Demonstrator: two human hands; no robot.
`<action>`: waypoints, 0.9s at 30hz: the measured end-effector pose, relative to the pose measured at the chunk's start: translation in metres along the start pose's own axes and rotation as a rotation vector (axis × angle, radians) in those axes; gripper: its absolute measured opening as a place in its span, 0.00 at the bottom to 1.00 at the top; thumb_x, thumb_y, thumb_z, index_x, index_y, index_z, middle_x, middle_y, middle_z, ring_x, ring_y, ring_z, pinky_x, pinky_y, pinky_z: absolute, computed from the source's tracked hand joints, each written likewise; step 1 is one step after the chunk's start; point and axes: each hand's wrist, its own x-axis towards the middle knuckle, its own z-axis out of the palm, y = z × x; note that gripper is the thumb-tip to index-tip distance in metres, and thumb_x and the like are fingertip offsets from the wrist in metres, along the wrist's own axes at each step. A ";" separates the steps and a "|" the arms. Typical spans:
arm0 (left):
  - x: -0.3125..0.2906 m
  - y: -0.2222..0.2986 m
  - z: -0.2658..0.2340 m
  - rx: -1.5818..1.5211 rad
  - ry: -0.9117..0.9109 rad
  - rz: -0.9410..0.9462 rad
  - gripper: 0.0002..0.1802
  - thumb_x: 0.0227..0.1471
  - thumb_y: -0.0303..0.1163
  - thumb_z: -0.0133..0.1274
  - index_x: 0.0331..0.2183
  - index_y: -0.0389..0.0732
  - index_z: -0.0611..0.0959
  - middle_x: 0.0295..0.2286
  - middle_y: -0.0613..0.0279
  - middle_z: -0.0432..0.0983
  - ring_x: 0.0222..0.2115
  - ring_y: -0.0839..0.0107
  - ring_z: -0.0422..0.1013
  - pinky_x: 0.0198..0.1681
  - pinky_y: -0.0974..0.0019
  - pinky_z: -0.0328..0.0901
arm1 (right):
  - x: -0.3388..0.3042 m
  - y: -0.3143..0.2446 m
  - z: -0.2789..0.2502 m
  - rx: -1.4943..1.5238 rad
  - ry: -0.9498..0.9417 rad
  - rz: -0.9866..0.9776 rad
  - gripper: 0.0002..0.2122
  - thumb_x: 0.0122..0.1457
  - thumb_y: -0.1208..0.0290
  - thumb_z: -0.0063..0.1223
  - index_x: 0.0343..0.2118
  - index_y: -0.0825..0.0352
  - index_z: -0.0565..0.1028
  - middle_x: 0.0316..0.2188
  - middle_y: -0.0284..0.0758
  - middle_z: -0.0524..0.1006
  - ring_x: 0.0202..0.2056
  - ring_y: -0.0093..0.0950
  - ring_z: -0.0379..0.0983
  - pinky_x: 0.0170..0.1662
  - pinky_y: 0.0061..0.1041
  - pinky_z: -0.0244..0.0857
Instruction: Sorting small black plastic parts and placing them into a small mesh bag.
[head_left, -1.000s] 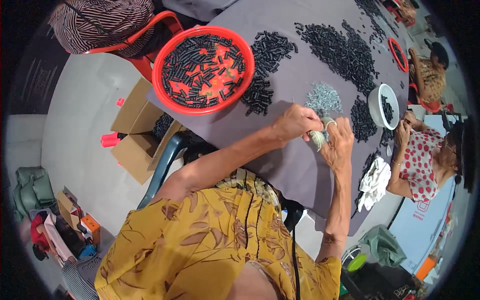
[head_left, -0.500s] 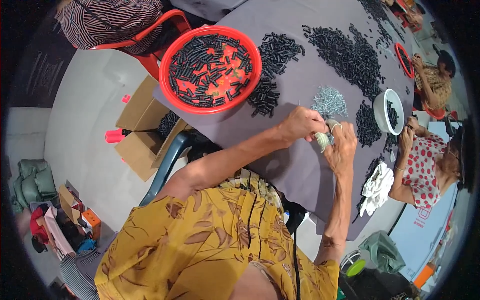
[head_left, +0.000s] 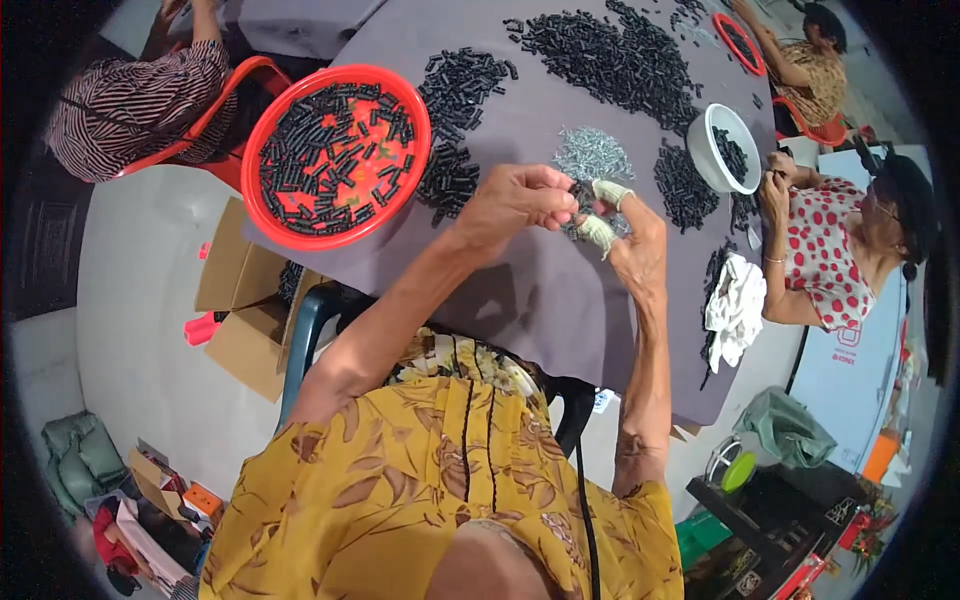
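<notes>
Above the near part of the grey tabletop [head_left: 520, 320], my two hands meet at the fingertips. My left hand [head_left: 525, 205] is closed in a pinch, with a small black piece [head_left: 580, 192] showing at the tips of its thumb and forefinger. My right hand [head_left: 632, 240] faces it from the other side, thumb and forefinger narrowly apart, both covered with pale wraps [head_left: 600, 233]; I cannot tell whether they grip the piece too. Just beyond my fingers lies a heap of small silvery metal parts [head_left: 593, 153]. Around that spread piles of short black tubes: one [head_left: 685, 185] to the right, a large one [head_left: 610, 55] farther off, and another [head_left: 455, 95] to the left, beside a red basin [head_left: 424, 150] partly filled with the same tubes. On the right a white bowl [head_left: 705, 155] holds more of them, tilted in my view, and nearer me a crumpled white cloth [head_left: 735, 310] lies by the edge. Past the bowl sits a co-worker in a red-dotted blouse [head_left: 825, 255], hands raised together. Down at my left, an open cardboard box [head_left: 245, 350] stands near the table's corner.
</notes>
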 end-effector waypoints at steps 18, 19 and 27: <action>-0.038 0.070 -0.075 0.741 0.490 0.259 0.10 0.44 0.26 0.53 0.32 0.35 0.81 0.21 0.70 0.73 0.23 0.82 0.67 0.28 0.77 0.62 | -0.014 0.030 0.002 0.190 0.106 0.293 0.09 0.48 0.82 0.51 0.34 0.74 0.75 0.24 0.35 0.74 0.26 0.19 0.68 0.30 0.18 0.62; -0.045 0.071 -0.091 0.833 0.513 0.276 0.10 0.44 0.26 0.53 0.32 0.34 0.81 0.21 0.70 0.72 0.23 0.82 0.66 0.28 0.76 0.62 | -0.014 0.029 0.002 0.158 0.109 0.308 0.09 0.48 0.82 0.51 0.34 0.74 0.75 0.24 0.35 0.73 0.26 0.20 0.68 0.29 0.18 0.62; -0.090 0.068 -0.128 1.182 0.718 0.241 0.11 0.46 0.28 0.52 0.34 0.33 0.79 0.25 0.62 0.75 0.27 0.79 0.69 0.31 0.73 0.63 | 0.001 0.023 0.018 0.016 0.044 0.118 0.08 0.45 0.80 0.52 0.31 0.70 0.76 0.25 0.43 0.74 0.28 0.36 0.70 0.33 0.28 0.63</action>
